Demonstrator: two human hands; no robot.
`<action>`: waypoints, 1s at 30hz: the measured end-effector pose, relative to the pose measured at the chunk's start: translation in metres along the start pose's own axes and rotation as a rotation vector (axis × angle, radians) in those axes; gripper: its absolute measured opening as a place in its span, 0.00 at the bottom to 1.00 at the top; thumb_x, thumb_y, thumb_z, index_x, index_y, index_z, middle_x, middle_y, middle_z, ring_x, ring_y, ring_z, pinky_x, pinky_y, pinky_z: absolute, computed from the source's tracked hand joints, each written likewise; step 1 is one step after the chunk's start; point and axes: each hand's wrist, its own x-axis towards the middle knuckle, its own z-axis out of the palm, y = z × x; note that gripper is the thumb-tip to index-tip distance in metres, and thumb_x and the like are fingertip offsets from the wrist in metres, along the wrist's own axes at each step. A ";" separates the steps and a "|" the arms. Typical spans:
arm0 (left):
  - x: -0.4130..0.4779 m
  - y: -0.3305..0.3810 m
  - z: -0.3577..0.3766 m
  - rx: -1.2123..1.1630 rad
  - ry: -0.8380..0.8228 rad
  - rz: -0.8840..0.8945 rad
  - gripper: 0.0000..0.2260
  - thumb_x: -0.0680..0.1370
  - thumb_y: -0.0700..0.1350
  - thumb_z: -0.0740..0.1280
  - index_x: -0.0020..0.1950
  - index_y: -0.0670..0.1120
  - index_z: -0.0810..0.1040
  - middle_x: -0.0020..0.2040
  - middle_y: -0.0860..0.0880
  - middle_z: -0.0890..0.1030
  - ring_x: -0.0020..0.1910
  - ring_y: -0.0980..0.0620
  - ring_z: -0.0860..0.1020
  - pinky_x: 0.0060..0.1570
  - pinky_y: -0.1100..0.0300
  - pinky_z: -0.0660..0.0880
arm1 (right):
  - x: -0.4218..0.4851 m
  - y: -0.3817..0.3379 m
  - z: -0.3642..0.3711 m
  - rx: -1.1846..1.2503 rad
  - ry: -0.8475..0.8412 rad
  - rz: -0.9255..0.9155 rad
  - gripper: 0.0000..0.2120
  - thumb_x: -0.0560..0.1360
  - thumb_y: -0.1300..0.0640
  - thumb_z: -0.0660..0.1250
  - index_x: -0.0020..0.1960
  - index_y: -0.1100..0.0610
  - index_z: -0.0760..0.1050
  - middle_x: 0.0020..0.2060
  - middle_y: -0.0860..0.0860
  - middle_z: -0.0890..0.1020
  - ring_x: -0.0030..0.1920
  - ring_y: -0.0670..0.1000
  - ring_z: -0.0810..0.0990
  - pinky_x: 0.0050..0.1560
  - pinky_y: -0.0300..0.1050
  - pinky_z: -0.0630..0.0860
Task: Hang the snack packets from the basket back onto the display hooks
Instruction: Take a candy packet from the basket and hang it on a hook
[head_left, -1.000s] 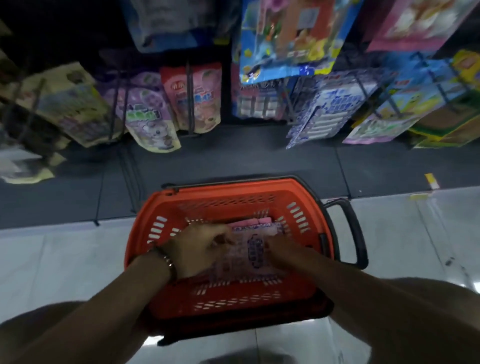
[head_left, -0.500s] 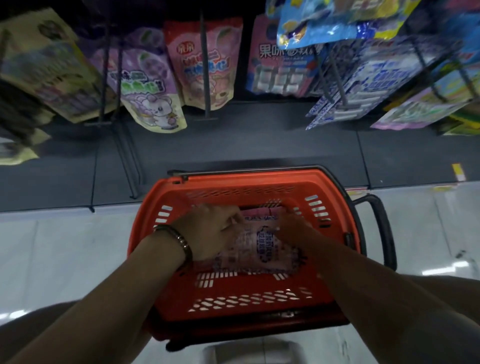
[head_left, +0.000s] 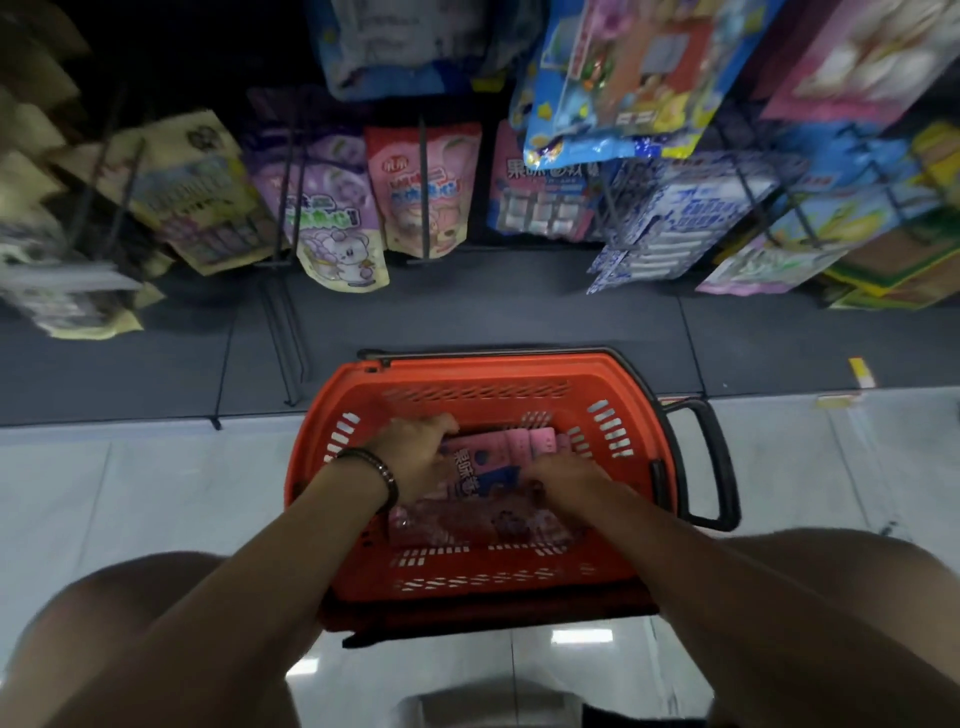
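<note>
An orange shopping basket (head_left: 467, 370) stands on the floor between my knees. Inside lie several pink snack packets. My left hand (head_left: 415, 460), with a bracelet at the wrist, curls its fingers round the left edge of the top pink packet with a blue label (head_left: 491, 457). On the packet's right edge my right hand (head_left: 566, 475) grips with bent fingers. A paler clear-fronted packet (head_left: 467, 525) lies under it, nearer me. Black display hooks (head_left: 423, 176) stick out above the basket, and a matching pink packet (head_left: 540, 192) hangs there.
Purple (head_left: 332, 218) and red (head_left: 415, 192) packets hang left of the matching one, blue-white packets (head_left: 670, 218) to the right, larger bags (head_left: 613, 78) overhead. The basket's black handle (head_left: 711, 462) juts right. A dark shelf base (head_left: 493, 317) lies behind the basket; a white tiled floor lies around it.
Both hands have shifted toward the far side of the basket, and a pink packet with a blue label now shows between them. The view has tilted back up the rack.
</note>
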 end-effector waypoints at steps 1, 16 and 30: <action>-0.006 0.005 0.002 -0.001 0.013 -0.002 0.21 0.81 0.53 0.70 0.73 0.52 0.74 0.68 0.46 0.81 0.67 0.43 0.79 0.66 0.50 0.76 | -0.016 -0.002 -0.006 0.023 0.035 -0.023 0.15 0.79 0.50 0.65 0.64 0.50 0.82 0.64 0.54 0.82 0.67 0.60 0.79 0.58 0.46 0.73; -0.101 0.083 0.011 -0.270 0.456 0.062 0.27 0.81 0.61 0.67 0.79 0.54 0.73 0.73 0.49 0.80 0.71 0.46 0.78 0.70 0.52 0.75 | -0.229 -0.067 -0.130 -0.184 0.538 -0.312 0.16 0.83 0.50 0.69 0.71 0.43 0.77 0.68 0.50 0.79 0.69 0.55 0.76 0.65 0.51 0.73; -0.169 0.126 -0.035 -1.132 0.691 0.097 0.10 0.82 0.48 0.72 0.64 0.51 0.84 0.58 0.54 0.88 0.60 0.50 0.85 0.64 0.42 0.81 | -0.265 -0.025 -0.072 1.255 0.842 -0.306 0.24 0.77 0.54 0.78 0.70 0.56 0.75 0.64 0.50 0.82 0.64 0.53 0.81 0.64 0.52 0.78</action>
